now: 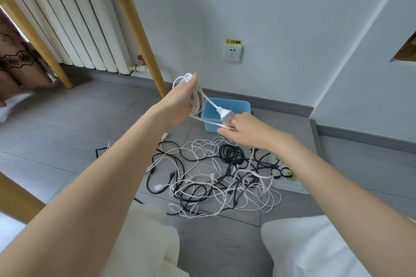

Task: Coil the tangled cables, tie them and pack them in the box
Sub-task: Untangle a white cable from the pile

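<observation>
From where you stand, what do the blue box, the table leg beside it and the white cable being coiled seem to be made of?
The blue box looks like moulded plastic: even colour, rounded rim, slight sheen. The table leg looks like light wood with a smooth matt finish and faint grain. The white cable, held by the left hand and right hand, seems to have a flexible plastic or rubber sheath, since it bends into soft loops.

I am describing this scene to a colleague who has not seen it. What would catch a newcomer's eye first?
First, the two raised hands: the left hand holds a coiled white cable, while the right hand pinches its plug end. Below them a tangle of black and white cables lies on the floor, and a blue box stands by the wall.
</observation>
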